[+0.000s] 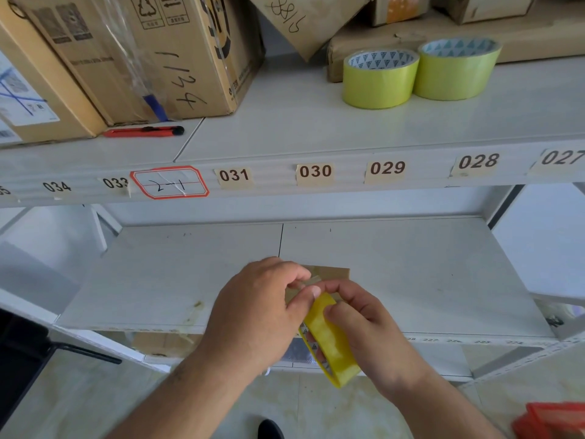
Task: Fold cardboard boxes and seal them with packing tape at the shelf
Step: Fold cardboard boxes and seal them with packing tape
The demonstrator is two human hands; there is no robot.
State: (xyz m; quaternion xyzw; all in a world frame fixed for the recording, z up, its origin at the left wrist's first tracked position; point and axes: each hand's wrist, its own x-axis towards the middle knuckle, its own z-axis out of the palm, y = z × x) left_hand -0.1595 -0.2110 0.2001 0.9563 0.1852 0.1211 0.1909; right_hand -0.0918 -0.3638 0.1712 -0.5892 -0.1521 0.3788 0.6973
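Both hands curl shut on things — right hand [370, 327] gripping the yellow tape roll [330, 340], left hand [253, 308] pinching its end.

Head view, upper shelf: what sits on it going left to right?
Big cardboard box → red box cutter → first green tape roll → second green tape roll.
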